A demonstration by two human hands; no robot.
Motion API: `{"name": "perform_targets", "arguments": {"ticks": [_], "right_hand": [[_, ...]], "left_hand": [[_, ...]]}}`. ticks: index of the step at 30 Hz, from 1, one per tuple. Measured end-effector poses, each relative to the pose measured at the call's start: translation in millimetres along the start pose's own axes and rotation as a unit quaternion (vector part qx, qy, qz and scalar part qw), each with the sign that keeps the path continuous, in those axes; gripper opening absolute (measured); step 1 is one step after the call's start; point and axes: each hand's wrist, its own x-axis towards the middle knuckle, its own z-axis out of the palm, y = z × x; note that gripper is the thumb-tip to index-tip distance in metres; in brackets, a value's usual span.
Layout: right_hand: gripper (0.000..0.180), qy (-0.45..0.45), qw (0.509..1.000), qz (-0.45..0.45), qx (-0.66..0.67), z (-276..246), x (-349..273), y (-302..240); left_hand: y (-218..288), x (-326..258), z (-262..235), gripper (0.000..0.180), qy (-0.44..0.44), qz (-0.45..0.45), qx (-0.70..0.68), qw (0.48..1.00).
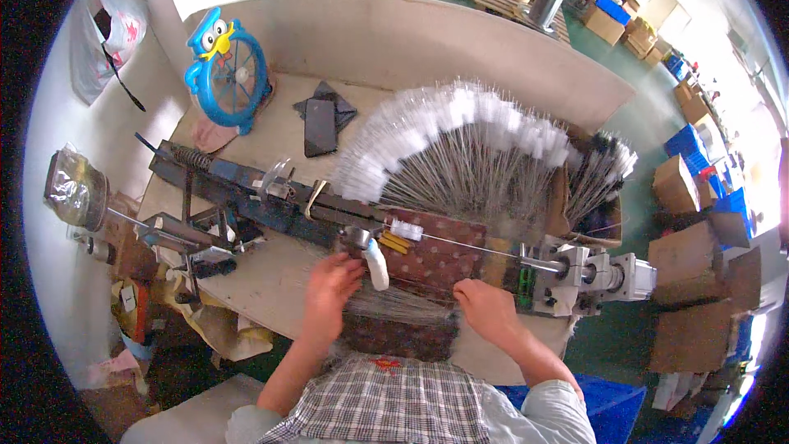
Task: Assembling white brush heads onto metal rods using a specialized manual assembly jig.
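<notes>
My left hand (332, 289) is beside a lever with a white-wrapped handle (377, 268), fingers slightly apart and a little blurred, with nothing visible in them. My right hand (486, 307) has its thumb and fingers pinched together at the right end of a bundle of thin wires (403, 302); whether a wire is between them is too small to tell. Just beyond the hands, a small brush with white bristles (408, 230) sits in the bench machine (279, 201). Its thin metal stem (468, 247) runs right to a motor-driven spindle (546, 265).
Many finished white-bristled brushes (460, 111) lie fanned out behind the machine. A cardboard box (559, 201) holds dark-tipped brushes (606, 168) at the right. A phone (320, 127) and a blue cartoon-shaped fan (236, 82) stand farther back. Yellow pieces (395, 243) lie near the lever.
</notes>
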Motion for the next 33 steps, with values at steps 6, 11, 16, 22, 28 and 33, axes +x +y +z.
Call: {"name": "perform_targets", "arguments": {"ticks": [6,11,16,22,28,33], "right_hand": [[0.020,-0.003,0.999,-0.045,-0.023,-13,5,1],[0.028,-0.012,0.999,-0.039,-0.014,-19,3,-8],[0.035,-0.089,0.995,-0.008,-0.054,-60,0,-30],[0.017,0.286,0.952,0.094,-0.054,-164,2,2],[0.024,0.249,0.962,0.077,0.077,-135,11,23],[0.017,0.281,0.955,0.040,0.084,-108,28,35]], "left_hand": [[23,-27,89,0.016,-0.089,-0.219,-0.055,0.970],[103,-21,48,0.038,-0.236,-0.280,-0.365,0.856],[68,-48,12,0.044,-0.219,-0.178,-0.187,0.941],[90,-50,47,0.026,-0.503,-0.199,0.154,0.827],[15,-13,138,0.017,-0.418,0.382,0.422,0.708],[-22,8,176,0.013,-0.342,0.482,0.609,0.529]]}}
